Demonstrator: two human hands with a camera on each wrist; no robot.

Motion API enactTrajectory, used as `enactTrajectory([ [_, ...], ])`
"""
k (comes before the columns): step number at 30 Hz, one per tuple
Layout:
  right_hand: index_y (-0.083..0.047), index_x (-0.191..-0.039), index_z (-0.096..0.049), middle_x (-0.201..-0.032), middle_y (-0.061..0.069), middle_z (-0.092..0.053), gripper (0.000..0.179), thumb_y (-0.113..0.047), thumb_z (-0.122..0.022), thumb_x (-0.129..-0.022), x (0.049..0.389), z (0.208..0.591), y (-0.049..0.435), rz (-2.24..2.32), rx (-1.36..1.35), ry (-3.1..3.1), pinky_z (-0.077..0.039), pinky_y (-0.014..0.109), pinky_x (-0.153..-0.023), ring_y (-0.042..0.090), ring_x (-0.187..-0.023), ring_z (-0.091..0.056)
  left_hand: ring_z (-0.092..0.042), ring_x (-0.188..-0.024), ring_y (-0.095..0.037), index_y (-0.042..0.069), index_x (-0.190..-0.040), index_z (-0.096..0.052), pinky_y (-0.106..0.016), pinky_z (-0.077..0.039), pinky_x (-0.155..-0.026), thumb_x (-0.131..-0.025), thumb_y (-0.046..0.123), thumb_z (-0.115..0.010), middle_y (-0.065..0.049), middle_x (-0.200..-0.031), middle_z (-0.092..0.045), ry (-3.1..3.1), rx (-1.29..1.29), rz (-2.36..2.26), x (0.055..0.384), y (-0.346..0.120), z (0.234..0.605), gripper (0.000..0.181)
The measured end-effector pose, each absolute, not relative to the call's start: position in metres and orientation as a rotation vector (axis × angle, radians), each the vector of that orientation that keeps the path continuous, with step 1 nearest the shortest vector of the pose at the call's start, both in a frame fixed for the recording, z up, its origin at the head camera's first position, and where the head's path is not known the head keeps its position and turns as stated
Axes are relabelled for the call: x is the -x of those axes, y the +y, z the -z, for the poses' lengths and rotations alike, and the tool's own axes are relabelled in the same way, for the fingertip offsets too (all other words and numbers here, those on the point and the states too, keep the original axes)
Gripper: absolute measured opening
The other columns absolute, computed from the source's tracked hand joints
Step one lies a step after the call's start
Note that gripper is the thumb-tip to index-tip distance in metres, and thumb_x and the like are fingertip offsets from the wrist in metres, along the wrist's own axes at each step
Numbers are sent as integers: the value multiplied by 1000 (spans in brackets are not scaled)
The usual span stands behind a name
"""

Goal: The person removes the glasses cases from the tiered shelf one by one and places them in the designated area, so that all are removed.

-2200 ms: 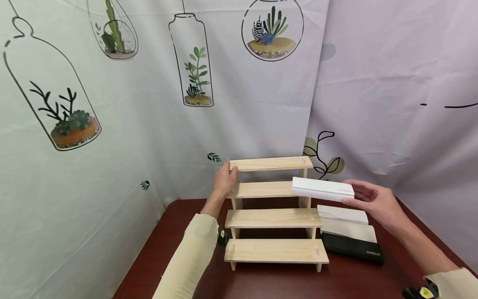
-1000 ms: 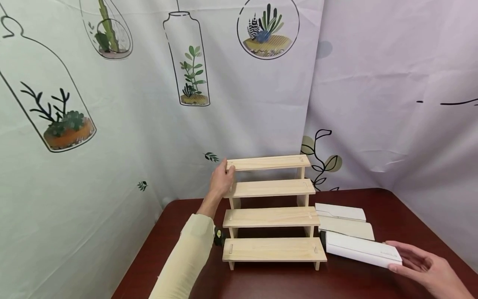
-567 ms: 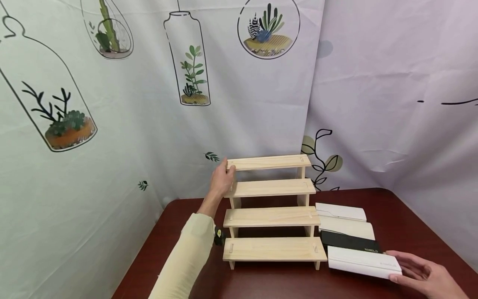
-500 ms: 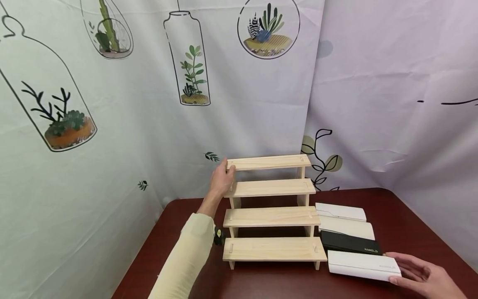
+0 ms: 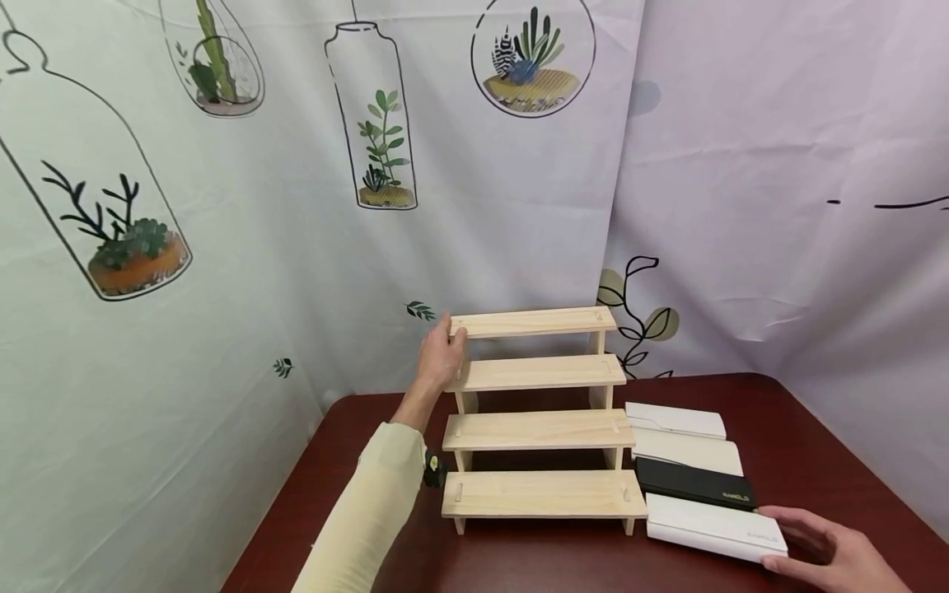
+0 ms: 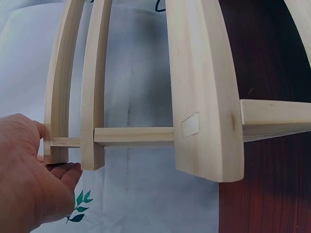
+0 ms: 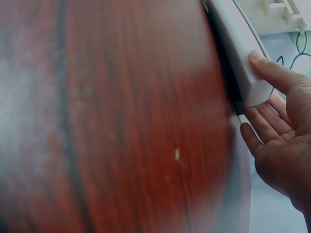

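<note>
A four-step wooden display stand point(image 5: 544, 494) stands on the table. My left hand point(image 5: 439, 358) grips the left end of its top shelf point(image 5: 534, 322); in the left wrist view the hand point(image 6: 34, 174) has thumb and fingers around that board's end. To the right of the stand, my right hand point(image 5: 830, 548) holds the right end of a white glasses case point(image 5: 715, 527), low at the table. The thumb presses its near side in the right wrist view, with fingers behind point(image 7: 257, 80). Directly behind that case lies a black glasses case point(image 5: 693, 483).
Behind the black case lie a cream case point(image 5: 689, 450) and another white case point(image 5: 678, 420), in a row beside the stand. The dark red table point(image 5: 511, 564) meets a printed fabric backdrop point(image 5: 482, 231) at the back and left.
My right hand has brought the white case down from beside the upper shelves to the front of the row, before the black case. My left hand keeps its grip on the top shelf.
</note>
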State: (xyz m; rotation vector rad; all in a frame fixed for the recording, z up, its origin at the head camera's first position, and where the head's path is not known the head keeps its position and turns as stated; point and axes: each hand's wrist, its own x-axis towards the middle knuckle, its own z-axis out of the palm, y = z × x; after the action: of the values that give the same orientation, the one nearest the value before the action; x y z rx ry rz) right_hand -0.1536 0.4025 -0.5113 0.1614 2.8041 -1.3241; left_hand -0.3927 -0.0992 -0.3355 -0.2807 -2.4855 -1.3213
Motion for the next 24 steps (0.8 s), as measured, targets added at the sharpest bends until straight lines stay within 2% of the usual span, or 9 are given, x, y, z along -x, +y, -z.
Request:
enactTrajectory([
  [5,11,-140,-58,-126,25,-70,73,-27,-91,-86,152,512,400,1299,-50,2870,-60,23,-75,-8,-94,-65,-37,-154,-35,3,-168,-27,-51,-34,-124,-114,30,-49,-18,-168,-38,-2461,279,1331,394,-100,337,64],
  [10,10,-140,-59,-126,23,-71,82,-36,-94,-81,153,515,399,1241,-103,2862,-59,23,-76,-4,-93,-67,-38,-153,-36,3,-168,-27,-52,-33,-124,-114,30,-49,-18,-168,-38,-2460,273,1337,394,-99,338,64],
  [15,8,-138,-61,-122,21,-73,87,-43,-95,-76,156,518,400,1132,-146,2888,-60,25,-75,14,-97,-73,-38,-153,-36,3,-168,-28,-52,-33,-124,-114,30,-50,-18,-167,-39,-2456,265,1340,394,-99,338,64],
  [19,7,-135,-64,-118,20,-74,87,-46,-96,-74,156,518,399,1021,-161,2934,-62,32,-77,30,-102,-73,-38,-153,-36,4,-168,-28,-53,-33,-124,-114,30,-50,-18,-167,-39,-2452,264,1346,394,-99,338,64],
  [24,8,-133,-64,-117,23,-74,83,-43,-96,-76,154,514,396,946,-141,2962,-62,40,-79,36,-105,-72,-38,-153,-36,3,-168,-28,-53,-33,-124,-114,30,-50,-18,-167,-39,-2447,270,1347,394,-99,339,64],
])
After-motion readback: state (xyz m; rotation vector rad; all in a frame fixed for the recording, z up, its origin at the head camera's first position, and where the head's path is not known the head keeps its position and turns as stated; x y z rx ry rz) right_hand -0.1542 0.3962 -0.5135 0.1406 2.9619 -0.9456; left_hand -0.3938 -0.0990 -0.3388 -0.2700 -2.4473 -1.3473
